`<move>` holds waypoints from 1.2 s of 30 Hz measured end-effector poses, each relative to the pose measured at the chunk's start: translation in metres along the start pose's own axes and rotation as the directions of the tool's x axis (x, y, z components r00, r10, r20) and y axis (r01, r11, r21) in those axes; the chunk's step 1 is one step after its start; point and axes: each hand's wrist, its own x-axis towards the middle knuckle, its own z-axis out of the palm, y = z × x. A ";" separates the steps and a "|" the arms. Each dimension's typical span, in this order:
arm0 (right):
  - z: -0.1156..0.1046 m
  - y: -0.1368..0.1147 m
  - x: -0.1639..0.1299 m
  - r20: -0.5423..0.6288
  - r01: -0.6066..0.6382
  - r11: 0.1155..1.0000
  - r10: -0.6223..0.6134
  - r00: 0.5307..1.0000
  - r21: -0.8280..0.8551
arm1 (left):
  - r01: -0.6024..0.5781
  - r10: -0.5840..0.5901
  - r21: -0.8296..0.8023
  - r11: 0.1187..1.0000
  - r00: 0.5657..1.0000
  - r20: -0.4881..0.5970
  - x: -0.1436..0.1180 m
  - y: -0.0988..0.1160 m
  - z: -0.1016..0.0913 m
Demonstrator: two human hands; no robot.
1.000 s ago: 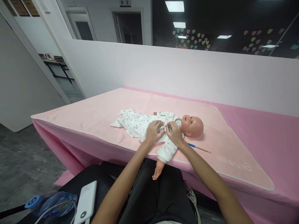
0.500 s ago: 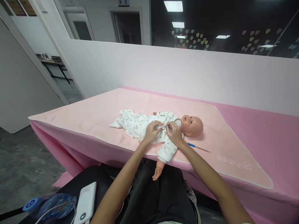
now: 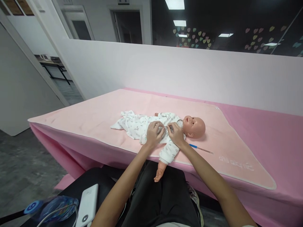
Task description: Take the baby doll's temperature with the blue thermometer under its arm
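Observation:
A baby doll point(image 3: 196, 127) lies on its back on the table, head to the right. It wears a white baby outfit point(image 3: 136, 126) with small printed figures. My left hand point(image 3: 153, 134) is at the doll's chest, fingers curled and pinching the front of the outfit. Close beside it, my right hand point(image 3: 176, 134) pinches the cloth nearer the neck, thumb and fingertips together. The small spot between my fingertips is too fine to make out. One doll arm point(image 3: 160, 170) hangs over the table's front edge toward my lap.
A thin stick with a blue end, like a thermometer point(image 3: 201, 148), lies right of the doll. A peach mat point(image 3: 94, 108) covers the pink tablecloth point(image 3: 272, 132). A white wall point(image 3: 165, 69) stands behind. On a black seat at lower left is a white power bank point(image 3: 87, 205) with a cable.
My left hand's fingers have curled in more and shifted slightly at the chest. My right hand stays pinched near the neck. The view has shifted very slightly; the doll lies as before.

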 end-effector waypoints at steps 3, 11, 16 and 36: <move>0.000 0.000 -0.001 0.000 0.003 1.000 -0.003 1.000 -0.018 | -0.049 0.045 0.090 0.995 0.998 0.042 -0.001 0.000 0.001; -0.001 0.000 0.000 0.035 0.028 0.995 -0.025 0.999 -0.098 | -0.167 0.117 0.197 0.966 0.962 0.245 -0.002 -0.017 -0.023; -0.004 -0.006 -0.003 0.039 0.186 0.948 -0.182 0.982 -0.257 | -0.081 0.063 0.157 0.984 0.991 0.118 -0.005 -0.042 -0.044; 0.017 -0.023 0.005 0.035 0.430 0.900 -0.428 0.903 -0.078 | 0.011 0.025 0.197 0.980 0.984 -0.178 -0.013 -0.044 -0.042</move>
